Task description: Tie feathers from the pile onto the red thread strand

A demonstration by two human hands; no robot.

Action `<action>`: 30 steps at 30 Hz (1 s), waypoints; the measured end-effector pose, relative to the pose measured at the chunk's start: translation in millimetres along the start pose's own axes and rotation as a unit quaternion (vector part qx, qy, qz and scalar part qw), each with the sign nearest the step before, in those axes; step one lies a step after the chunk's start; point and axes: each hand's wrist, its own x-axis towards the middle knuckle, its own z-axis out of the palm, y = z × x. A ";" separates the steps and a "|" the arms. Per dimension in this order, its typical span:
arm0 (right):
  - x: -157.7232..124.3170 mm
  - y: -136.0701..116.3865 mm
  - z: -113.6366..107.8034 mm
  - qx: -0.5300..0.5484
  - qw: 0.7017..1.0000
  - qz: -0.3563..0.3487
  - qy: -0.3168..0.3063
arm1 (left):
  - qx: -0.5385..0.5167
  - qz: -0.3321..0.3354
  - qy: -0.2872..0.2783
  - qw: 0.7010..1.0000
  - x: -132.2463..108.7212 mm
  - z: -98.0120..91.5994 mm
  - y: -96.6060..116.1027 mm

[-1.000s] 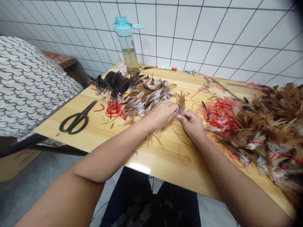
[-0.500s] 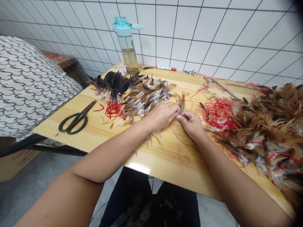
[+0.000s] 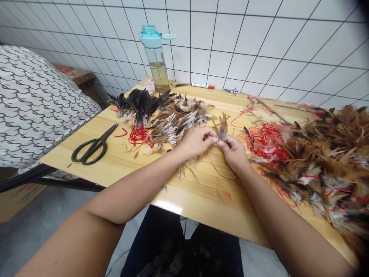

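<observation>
My right hand [image 3: 235,153] pinches a small bunch of brown and grey feathers [image 3: 223,129] between thumb and fingers, tips pointing up. Against it, my left hand [image 3: 198,140] is closed in a pinch at the bunch's base; what its fingertips hold is too small to make out. A red thread [image 3: 216,167] trails on the table below the hands. Just beyond my left hand lies a heap of brown and white feathers [image 3: 175,119], with black feathers [image 3: 140,102] beside it.
Scissors [image 3: 92,148] and a red string bundle [image 3: 140,135] lie at left. Along the tiled wall are a bottle [image 3: 158,65] and a marker [image 3: 202,86]. To the right sit tangled red string [image 3: 269,138] and a large pile of tied feathers [image 3: 331,154]. A patterned cloth [image 3: 43,111] hangs far left.
My left fingers have shifted slightly down and back from the feather bunch, so more of it shows. My right hand keeps its pinch. The view has tilted slightly.
</observation>
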 end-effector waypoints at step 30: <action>0.5 2.0 3.5 0.122 0.992 -0.002 -0.036 | -0.327 -0.091 -0.001 0.941 1.8 11.3 -5.5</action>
